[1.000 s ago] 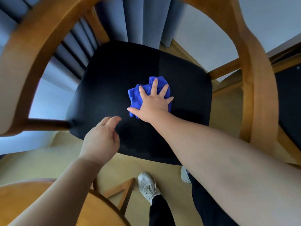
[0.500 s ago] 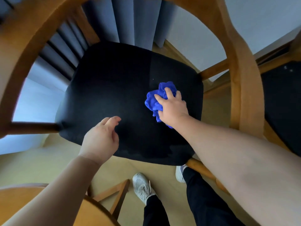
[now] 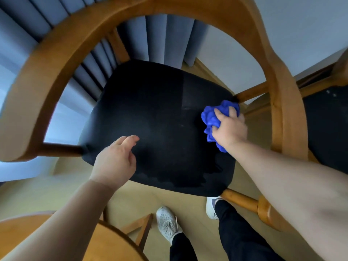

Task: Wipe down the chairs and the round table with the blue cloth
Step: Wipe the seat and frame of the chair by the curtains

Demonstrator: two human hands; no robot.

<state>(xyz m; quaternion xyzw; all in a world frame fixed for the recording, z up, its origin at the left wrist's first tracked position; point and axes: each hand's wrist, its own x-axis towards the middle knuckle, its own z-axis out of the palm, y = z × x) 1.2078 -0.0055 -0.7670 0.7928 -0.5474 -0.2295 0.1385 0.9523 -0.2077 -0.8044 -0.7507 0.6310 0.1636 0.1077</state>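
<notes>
Currently my right hand (image 3: pixel 228 129) clenches the cloth (image 3: pixel 213 119) at the seat's (image 3: pixel 150 113) right edge; unwiped seat lies leftward. My left hand (image 3: pixel 114 161), fingers loose, hovers at the front-left corner.

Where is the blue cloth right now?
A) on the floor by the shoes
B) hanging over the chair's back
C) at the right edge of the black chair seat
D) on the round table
C: the right hand presses the bunched blue cloth against the black chair seat at its right edge.
</notes>
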